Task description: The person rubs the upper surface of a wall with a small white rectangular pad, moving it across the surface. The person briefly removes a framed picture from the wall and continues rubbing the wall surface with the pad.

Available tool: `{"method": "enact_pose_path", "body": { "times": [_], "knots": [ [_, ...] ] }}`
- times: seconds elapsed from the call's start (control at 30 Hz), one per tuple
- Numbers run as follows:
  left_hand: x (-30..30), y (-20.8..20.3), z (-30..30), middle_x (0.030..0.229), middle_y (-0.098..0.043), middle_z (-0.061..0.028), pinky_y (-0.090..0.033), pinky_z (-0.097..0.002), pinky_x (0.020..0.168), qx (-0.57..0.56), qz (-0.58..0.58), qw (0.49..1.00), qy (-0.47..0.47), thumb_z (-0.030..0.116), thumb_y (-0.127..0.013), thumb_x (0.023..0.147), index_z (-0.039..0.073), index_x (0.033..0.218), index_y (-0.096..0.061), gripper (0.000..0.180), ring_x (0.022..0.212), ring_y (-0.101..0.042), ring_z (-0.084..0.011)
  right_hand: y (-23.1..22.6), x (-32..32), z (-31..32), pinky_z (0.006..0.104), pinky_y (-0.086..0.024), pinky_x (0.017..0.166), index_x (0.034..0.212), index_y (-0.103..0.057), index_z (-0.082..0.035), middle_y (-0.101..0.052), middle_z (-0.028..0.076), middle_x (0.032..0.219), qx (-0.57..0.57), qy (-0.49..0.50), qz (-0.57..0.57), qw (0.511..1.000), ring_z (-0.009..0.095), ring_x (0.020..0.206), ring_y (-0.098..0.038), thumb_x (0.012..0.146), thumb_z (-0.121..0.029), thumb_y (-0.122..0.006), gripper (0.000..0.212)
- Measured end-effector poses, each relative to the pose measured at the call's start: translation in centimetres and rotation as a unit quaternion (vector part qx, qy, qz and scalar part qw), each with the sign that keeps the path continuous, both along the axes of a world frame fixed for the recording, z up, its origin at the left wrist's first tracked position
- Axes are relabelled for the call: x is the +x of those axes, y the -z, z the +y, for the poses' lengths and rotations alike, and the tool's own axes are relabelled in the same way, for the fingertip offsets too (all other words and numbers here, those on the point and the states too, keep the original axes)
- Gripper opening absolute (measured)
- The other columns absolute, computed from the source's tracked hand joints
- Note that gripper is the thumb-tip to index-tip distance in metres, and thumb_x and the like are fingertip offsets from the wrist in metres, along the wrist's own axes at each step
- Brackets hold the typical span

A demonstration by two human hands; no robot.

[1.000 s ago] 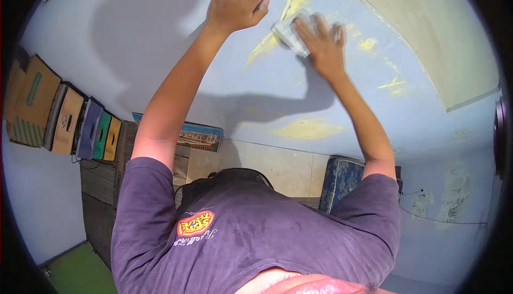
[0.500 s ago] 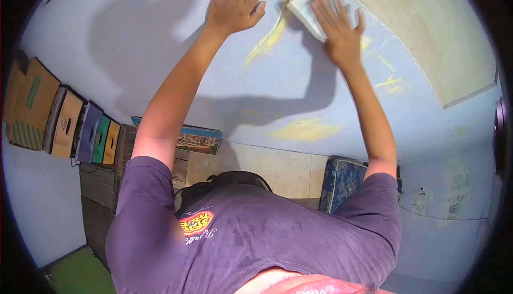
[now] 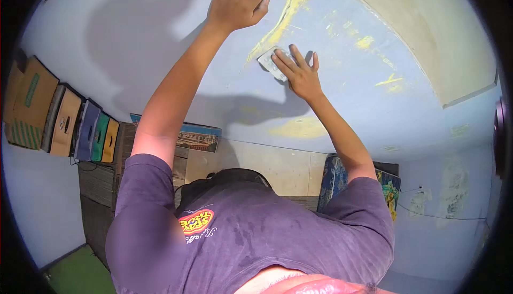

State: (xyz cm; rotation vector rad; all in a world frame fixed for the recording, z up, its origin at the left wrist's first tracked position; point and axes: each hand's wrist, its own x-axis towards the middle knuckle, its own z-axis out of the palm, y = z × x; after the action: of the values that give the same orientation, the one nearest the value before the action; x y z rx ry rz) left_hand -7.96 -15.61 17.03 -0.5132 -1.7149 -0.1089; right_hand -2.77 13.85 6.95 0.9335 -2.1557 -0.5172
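My left hand lies flat against the pale blue wall, fingers spread and nothing in it. Under the fingers of my right hand is a whitish rectangular pad, perhaps folded sandpaper, pressed to the wall. The palm side of that hand is hidden. Just above the pad, a long yellow streak runs up the wall along a crack. Smaller yellow marks lie to the right, and a wide yellow patch sits lower down.
Coloured box files and a brown cardboard box stand at the left. A picture panel leans low by the wall. A blue patterned mattress-like item is at the right. A beige panel borders the wall at upper right.
My right hand has slid down and to the left with the pad, from the top of the yellow streak to its lower end. My left hand has hardly moved.
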Motion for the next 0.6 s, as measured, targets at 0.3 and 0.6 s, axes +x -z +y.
{"method": "enact_pose_path", "body": {
  "times": [0.3, 0.6],
  "knots": [
    [-0.1, -0.1, 0.2, 0.157, -0.047, -0.0073, -0.031, -0.0559, 0.118, 0.000, -0.004, 1.000, 0.021, 0.029, -0.060, 0.086, 0.014, 0.147, -0.054, 0.063, 0.144, -0.040, -0.0311, -14.5, -2.5, 2.1, 0.0601, -0.004, 0.119, 0.152, -0.052, -0.039, -0.048, -0.010, 0.160, -0.111, -0.010, 0.097, 0.989, 0.019, 0.149, -0.041, 0.082, -0.004, -0.062, 0.079],
    [-0.5, 0.3, 0.0, 0.157, -0.047, -0.0081, -0.031, -0.0565, 0.117, -0.001, -0.018, 0.999, 0.033, 0.030, -0.060, 0.086, 0.014, 0.147, -0.054, 0.063, 0.143, -0.040, -0.0322, -8.9, -3.0, -1.5, 0.0591, -0.008, 0.120, 0.150, -0.055, -0.035, -0.053, -0.012, 0.155, -0.067, -0.037, 0.132, 0.988, 0.015, 0.146, -0.045, 0.090, -0.013, -0.061, 0.064]
  ]
}}
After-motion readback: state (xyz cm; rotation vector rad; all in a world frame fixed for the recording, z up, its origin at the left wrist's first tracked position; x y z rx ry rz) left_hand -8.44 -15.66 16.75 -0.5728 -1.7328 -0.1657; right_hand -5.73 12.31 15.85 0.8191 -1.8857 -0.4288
